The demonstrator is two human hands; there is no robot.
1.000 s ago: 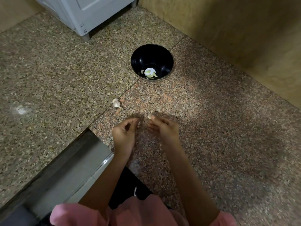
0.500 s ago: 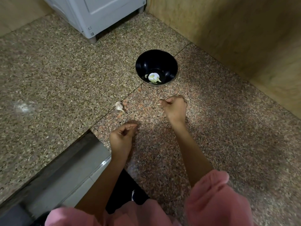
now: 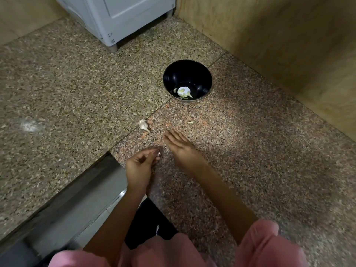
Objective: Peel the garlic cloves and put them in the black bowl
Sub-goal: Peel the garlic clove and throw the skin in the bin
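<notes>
The black bowl (image 3: 204, 78) stands on the speckled granite surface and holds a few peeled pale garlic cloves (image 3: 184, 92). An unpeeled garlic piece (image 3: 143, 124) lies on the stone to the near left of the bowl. A small pale scrap (image 3: 190, 122) lies to its right. My right hand (image 3: 179, 146) hovers low over the stone between me and the garlic, fingers straight and empty. My left hand (image 3: 141, 163) is beside it, fingers curled, its fingertips pinching a small pale bit of garlic skin (image 3: 158, 154).
A grey-white appliance (image 3: 123, 18) on short feet stands at the back. A tan wall (image 3: 279, 45) runs along the right. A metal ledge (image 3: 77, 201) drops off at the near left edge of the stone.
My right hand reached out towards the bowl as a closed fist, then drew back beside the left hand with its fingers straight. A small pale scrap now lies where it had been.
</notes>
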